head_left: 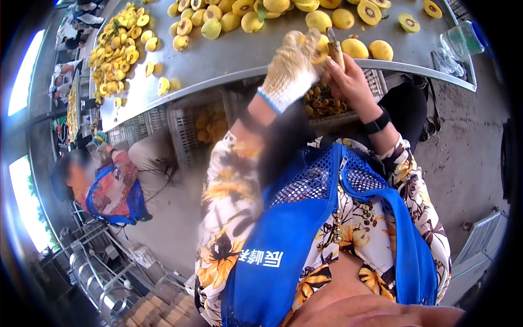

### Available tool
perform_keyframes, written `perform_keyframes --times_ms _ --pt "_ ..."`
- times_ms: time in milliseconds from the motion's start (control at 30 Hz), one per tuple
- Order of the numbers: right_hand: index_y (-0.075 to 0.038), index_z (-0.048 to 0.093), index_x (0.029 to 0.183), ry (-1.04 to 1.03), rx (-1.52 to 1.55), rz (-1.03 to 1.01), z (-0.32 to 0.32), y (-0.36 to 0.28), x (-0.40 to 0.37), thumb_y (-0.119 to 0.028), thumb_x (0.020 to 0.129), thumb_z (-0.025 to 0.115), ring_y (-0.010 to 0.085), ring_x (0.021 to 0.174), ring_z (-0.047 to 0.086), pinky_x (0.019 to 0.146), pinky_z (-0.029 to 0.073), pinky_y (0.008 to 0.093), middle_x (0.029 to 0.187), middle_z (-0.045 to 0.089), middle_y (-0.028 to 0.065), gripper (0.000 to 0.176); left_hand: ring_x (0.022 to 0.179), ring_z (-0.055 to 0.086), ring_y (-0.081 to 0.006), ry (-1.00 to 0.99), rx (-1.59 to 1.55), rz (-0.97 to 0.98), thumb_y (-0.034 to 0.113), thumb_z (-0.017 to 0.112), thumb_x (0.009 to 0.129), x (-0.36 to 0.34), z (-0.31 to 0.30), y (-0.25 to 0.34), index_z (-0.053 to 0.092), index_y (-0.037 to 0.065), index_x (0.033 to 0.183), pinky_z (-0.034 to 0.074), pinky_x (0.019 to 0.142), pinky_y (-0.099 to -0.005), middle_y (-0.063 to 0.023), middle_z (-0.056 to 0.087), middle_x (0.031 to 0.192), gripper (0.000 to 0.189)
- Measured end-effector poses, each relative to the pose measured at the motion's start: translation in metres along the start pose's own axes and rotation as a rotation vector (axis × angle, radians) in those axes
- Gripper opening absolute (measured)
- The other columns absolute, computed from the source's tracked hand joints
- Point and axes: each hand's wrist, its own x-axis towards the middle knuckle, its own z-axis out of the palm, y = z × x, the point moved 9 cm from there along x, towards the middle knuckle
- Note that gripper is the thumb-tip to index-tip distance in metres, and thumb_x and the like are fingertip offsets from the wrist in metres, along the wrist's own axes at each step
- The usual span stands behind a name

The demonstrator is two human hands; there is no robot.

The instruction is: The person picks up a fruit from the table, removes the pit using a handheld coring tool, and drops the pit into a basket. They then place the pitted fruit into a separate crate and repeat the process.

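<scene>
My left hand (290,68), in a knitted white glove stained yellow, is closed round a yellow fruit (321,50) just over the near edge of the metal table (229,68). My bare right hand (348,82), with a dark band on its wrist, grips a small tool (335,50) with a wooden handle and a metal end. The tool is upright beside the fruit; whether they touch cannot be told. Beyond the hands lie whole and halved yellow fruits (251,22), some halves with brown centres.
Many fruit halves (117,54) cover the table's left end. A clear jar (463,41) stands at its right end. Below the edge are crates, one with brown-and-yellow pieces (321,103), another with yellow fruit (211,126). A co-worker (114,188) sits at left.
</scene>
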Motion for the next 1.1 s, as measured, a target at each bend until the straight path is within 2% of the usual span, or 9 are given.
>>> perform_keyframes --times_ms 67,167,267,367,433,467,867,1000,1100 --pt "-0.004 0.054 0.101 -0.006 -0.032 -0.118 0.016 -0.014 0.0 -0.028 0.091 0.056 0.0035 0.066 0.049 0.057 0.04 0.018 0.077 0.056 -0.001 0.025 0.102 0.056 -0.0362 0.005 -0.071 0.059 0.035 0.066 0.079 -0.016 0.006 0.001 0.035 0.006 0.133 0.049 0.084 -0.0413 -0.0238 0.043 0.125 0.069" --pt "-0.004 0.055 0.1 -0.165 0.256 0.073 0.026 0.005 -0.003 -0.028 0.092 0.055 0.0037 0.062 0.048 0.054 0.04 0.0183 0.075 0.054 -0.0027 0.025 0.107 0.053 -0.0354 0.219 -1.429 -0.187 0.008 0.056 0.082 -0.05 -0.002 -0.018 0.029 0.003 0.134 0.046 0.088 -0.0392 -0.0215 0.046 0.127 0.058" --pt "-0.004 0.054 0.101 -0.186 0.18 0.13 0.036 0.014 -0.009 -0.029 0.09 0.057 0.0034 0.057 0.046 0.049 0.039 0.0192 0.073 0.053 -0.0037 0.028 0.105 0.054 -0.0307 0.1 -1.234 -0.486 0.008 0.053 0.086 -0.064 0.008 -0.01 0.032 0.003 0.132 0.046 0.087 -0.0379 -0.0211 0.051 0.12 0.051" --pt "0.0 0.05 0.106 -0.001 -0.39 -0.152 0.031 -0.001 -0.008 -0.027 0.086 0.062 0.0221 0.059 0.058 0.052 0.045 0.0308 0.075 0.061 0.0097 0.035 0.083 0.06 -0.0184 0.396 -1.603 -0.53 0.056 0.049 0.087 -0.072 0.06 -0.045 0.056 0.009 0.11 0.05 0.07 -0.0382 -0.0062 0.062 0.097 0.053" --pt "0.001 0.049 0.106 0.119 -0.753 -0.414 0.033 -0.026 -0.018 -0.025 0.084 0.063 0.0353 0.066 0.061 0.056 0.047 0.0379 0.076 0.062 0.0188 0.036 0.084 0.06 -0.0176 0.445 -1.583 -0.543 0.052 0.052 0.088 -0.07 0.078 -0.068 0.056 0.008 0.109 0.05 0.072 -0.0356 -0.0062 0.062 0.097 0.05" --pt "0.001 0.049 0.1 0.055 -0.786 -0.297 0.034 -0.024 -0.022 -0.023 0.083 0.063 0.0451 0.077 0.057 0.061 0.047 0.0454 0.077 0.059 0.027 0.032 0.084 0.06 -0.0171 0.457 -1.562 -0.536 0.049 0.053 0.088 -0.068 0.076 -0.072 0.056 0.007 0.109 0.05 0.072 -0.0336 -0.0061 0.062 0.098 0.047" --pt "0.001 0.044 0.092 -0.086 -0.888 -0.154 0.044 -0.014 -0.044 -0.015 0.086 0.058 0.0462 0.073 0.056 0.059 0.044 0.0484 0.073 0.057 0.0275 0.022 0.075 0.06 -0.0127 0.598 -1.18 -0.476 0.035 0.055 0.091 -0.064 0.061 -0.074 0.058 0.0 0.105 0.05 0.064 -0.0258 -0.0062 0.062 0.09 0.037" --pt "0.003 0.042 0.092 -0.136 -0.883 -0.09 0.047 -0.007 -0.046 -0.012 0.084 0.056 0.0467 0.074 0.056 0.061 0.044 0.0491 0.073 0.056 0.029 0.022 0.073 0.059 -0.0117 0.651 -0.289 -0.275 0.032 0.055 0.091 -0.067 0.03 -0.056 0.061 -0.001 0.1 0.049 0.063 -0.0258 -0.0056 0.064 0.088 0.035" --pt "0.003 0.043 0.092 -0.291 -0.991 -0.154 0.059 -0.001 -0.05 -0.009 0.082 0.055 0.0468 0.075 0.056 0.062 0.044 0.0489 0.073 0.056 0.0299 0.02 0.07 0.059 -0.0122 0.586 -0.747 -0.334 0.028 0.055 0.09 -0.06 0.03 -0.065 0.064 -0.001 0.094 0.048 0.061 -0.0259 -0.0054 0.065 0.084 0.031"
